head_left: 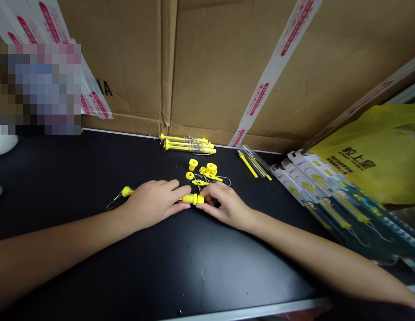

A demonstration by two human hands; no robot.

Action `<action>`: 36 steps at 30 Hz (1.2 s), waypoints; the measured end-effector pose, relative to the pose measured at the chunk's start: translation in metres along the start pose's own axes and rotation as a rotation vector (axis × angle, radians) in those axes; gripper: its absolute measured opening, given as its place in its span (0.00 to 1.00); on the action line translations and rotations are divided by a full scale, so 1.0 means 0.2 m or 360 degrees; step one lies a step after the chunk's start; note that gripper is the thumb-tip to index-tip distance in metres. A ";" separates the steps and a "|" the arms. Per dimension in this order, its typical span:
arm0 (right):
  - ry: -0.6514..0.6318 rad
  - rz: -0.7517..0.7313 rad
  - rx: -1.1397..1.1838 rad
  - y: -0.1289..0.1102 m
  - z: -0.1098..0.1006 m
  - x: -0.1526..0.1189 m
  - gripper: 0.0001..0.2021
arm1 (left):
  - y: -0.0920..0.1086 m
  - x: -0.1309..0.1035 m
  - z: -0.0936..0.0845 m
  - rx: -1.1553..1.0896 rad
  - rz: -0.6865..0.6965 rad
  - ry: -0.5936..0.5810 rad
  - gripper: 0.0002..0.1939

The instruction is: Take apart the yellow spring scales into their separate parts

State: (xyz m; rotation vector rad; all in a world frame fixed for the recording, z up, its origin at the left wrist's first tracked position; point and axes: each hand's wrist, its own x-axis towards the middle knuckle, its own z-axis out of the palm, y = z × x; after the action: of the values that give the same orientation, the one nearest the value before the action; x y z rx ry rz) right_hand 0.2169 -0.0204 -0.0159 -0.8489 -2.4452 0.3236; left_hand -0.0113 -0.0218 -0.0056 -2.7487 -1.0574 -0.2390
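Observation:
My left hand (155, 203) is wrapped round a yellow plastic rod with wire hooks (126, 191), which lies level just above the black table. Its hooked end sticks out at the left. At the other end, the thumb and fingers of my right hand (224, 201) pinch the yellow end cap (200, 200). The middle of the rod is hidden under my left fingers. Just beyond my hands lie loose parts: a yellow flanged bushing (193, 164), a yellow ring (189, 175), a slotted yellow piece (212, 177), small springs and bent wires.
Several similar yellow hooked rods (189, 145) lie at the table's back edge, against a large cardboard box (207, 67). Yellow sticks and clear tubes (256, 164) lie right of them. Packaged rods (328, 191) and a yellow bag (371, 156) fill the right side.

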 end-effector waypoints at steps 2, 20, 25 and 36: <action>0.0018 -0.0001 0.0011 0.00 0.00 0.00 0.09 | 0.00 0.00 0.00 -0.0002 0.0001 -0.0003 0.16; 0.0033 -0.0032 -0.0007 0.00 0.00 0.01 0.08 | 0.01 0.00 -0.01 -0.0032 -0.0026 -0.0043 0.16; 0.0031 0.0006 0.0000 -0.01 0.00 0.01 0.10 | 0.01 0.00 0.00 -0.0017 -0.0009 -0.0017 0.15; -0.0098 -0.0005 -0.0085 -0.01 -0.02 0.02 0.13 | 0.01 0.01 -0.02 -0.0037 -0.0018 -0.0069 0.15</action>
State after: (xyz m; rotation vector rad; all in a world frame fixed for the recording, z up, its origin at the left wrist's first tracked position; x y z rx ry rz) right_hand 0.2149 -0.0193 -0.0109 -0.8692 -2.5223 0.2886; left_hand -0.0096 -0.0225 -0.0026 -2.7814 -1.0876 -0.1957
